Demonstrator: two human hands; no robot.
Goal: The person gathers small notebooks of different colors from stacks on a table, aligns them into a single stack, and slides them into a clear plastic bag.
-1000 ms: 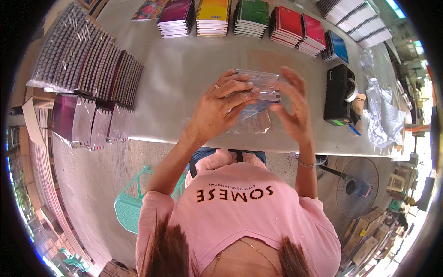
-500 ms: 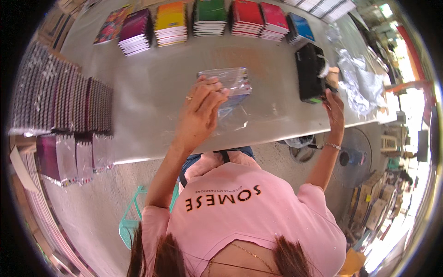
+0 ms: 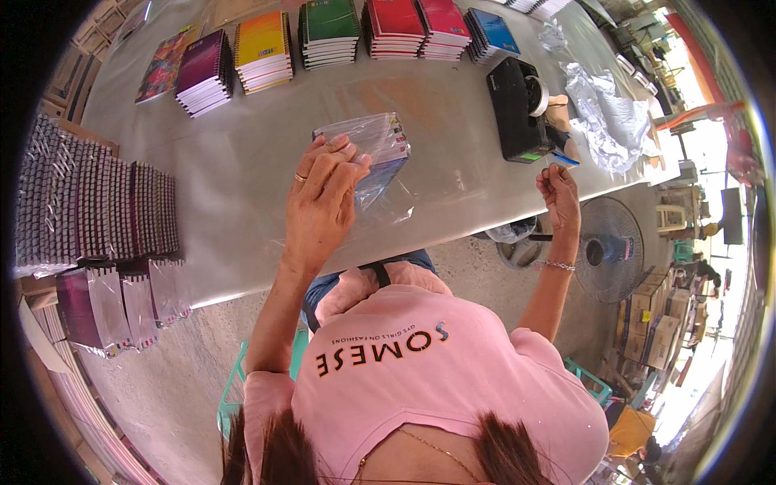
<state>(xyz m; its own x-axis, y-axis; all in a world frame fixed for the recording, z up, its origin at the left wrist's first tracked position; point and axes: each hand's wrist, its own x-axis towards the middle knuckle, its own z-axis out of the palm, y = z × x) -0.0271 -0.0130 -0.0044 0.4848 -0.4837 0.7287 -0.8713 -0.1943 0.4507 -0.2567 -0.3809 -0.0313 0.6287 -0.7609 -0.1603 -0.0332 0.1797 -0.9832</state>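
Observation:
My left hand (image 3: 325,179) lies over a bundle of notebooks in clear plastic wrap (image 3: 394,145), its fingers bent and pressed on the near left part of the bundle. Loose film from the wrap sticks out toward the table's front edge. On the right, my right hand (image 3: 559,194) is raised by the table edge with its fingers curled and pinched together; whatever is between the fingertips is too small to make out. Just beyond it stands a black box-shaped dispenser (image 3: 517,121) with a white roll (image 3: 537,95) at its side, apart from the hand.
Spiral notebook stacks line the far side: purple (image 3: 202,69), yellow (image 3: 263,50), green (image 3: 328,28), red (image 3: 396,28) and blue (image 3: 491,34). Tall wrapped notebook piles (image 3: 97,202) stand left. Crumpled plastic (image 3: 606,113) lies right; a fan (image 3: 608,250) stands below the table edge.
My right hand has left the dispenser and drawn back toward me, its fingers now pinched. My left hand stays on the wrapped bundle. The whole view has shifted slightly.

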